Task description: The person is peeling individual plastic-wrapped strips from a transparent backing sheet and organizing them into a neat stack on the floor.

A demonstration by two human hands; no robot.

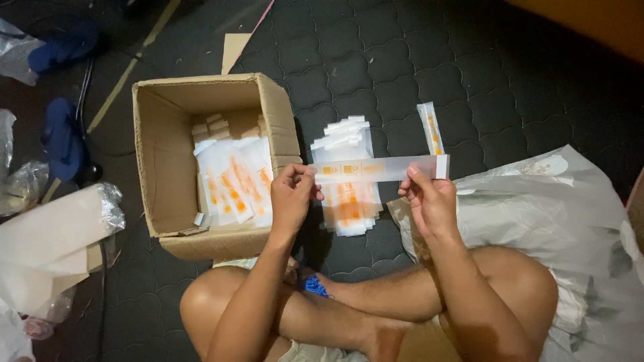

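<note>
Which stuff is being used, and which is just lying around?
Being used: long packet held by left hand and right hand; packet stack; cardboard box of packets.
Lying around: blue slippers, white pillow, plastic bags.

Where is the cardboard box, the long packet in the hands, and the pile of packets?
cardboard box (164,144), head view, bare inner wall.
long packet (379,169), head view, its middle between both hands.
pile of packets (349,208), head view, the orange-printed centre.

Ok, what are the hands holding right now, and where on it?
One long, flat white packet, held level between both hands: the left hand pinches its left end, the right hand grips near its right end.
</note>
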